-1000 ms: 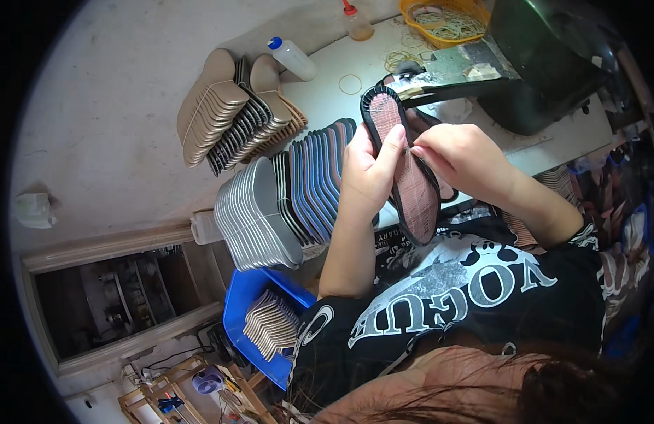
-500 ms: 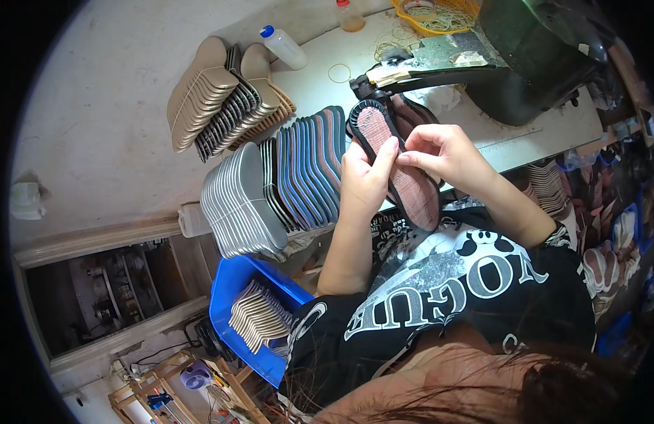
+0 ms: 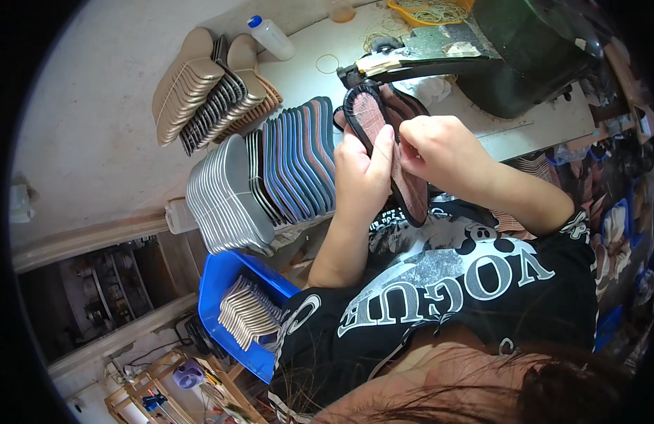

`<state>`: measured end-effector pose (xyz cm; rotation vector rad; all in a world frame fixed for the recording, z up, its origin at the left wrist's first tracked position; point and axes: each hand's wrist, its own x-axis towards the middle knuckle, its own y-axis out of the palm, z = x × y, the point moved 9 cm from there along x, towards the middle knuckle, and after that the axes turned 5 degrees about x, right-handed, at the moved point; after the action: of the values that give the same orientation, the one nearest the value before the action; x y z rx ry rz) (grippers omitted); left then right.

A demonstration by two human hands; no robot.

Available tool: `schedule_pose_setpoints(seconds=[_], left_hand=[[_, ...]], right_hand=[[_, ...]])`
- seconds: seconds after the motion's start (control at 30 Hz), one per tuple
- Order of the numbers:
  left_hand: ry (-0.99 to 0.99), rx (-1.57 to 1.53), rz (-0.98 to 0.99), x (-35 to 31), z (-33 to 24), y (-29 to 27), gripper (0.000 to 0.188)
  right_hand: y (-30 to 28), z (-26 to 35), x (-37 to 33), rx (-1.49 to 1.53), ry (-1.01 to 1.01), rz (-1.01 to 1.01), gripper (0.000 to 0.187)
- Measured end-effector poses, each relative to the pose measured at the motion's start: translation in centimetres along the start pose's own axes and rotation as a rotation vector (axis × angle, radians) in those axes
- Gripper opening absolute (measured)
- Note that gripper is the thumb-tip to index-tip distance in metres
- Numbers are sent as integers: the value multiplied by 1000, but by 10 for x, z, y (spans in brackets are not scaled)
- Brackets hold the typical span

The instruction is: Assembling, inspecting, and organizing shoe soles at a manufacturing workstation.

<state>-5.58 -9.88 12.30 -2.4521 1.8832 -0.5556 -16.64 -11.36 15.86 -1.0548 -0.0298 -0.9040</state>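
Under the narrow arm of a dark green machine (image 3: 519, 63), I hold a pink woven insole (image 3: 370, 113) with a black gathered edge, its length running toward my body. My left hand (image 3: 362, 173) is closed around its left side, thumb lying on the pink face. At the opposite edge, my right hand (image 3: 444, 150) is closed, its fingers curled in against the insole; what is pinched between them is hidden. More pink, black-edged pieces (image 3: 405, 102) show behind the insole, partly covered by it and my right hand.
Stacked blue and pink insoles (image 3: 296, 162) stand left of my hands, beside banded silver ones (image 3: 224, 194). Tan ones (image 3: 189, 78) lie beyond. A blue bin (image 3: 212, 283) sits lower left. Farther back are a blue-capped bottle (image 3: 272, 39) and a yellow basket (image 3: 412, 18) of rubber bands.
The insole has tilted more edge-on. My right hand has turned over and its fingers have curled in at the edge. The whole view has shifted slightly.
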Motion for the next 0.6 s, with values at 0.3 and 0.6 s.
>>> schedule_pose_setpoints(seconds=[0.3, 0.6], left_hand=[[-208, -618, 59, -7, 11, -9, 13], [-78, -213, -37, -9, 9, -13, 18]], right_hand=[[9, -21, -12, 687, 318, 65, 9], [-8, 26, 1, -155, -66, 130, 13]])
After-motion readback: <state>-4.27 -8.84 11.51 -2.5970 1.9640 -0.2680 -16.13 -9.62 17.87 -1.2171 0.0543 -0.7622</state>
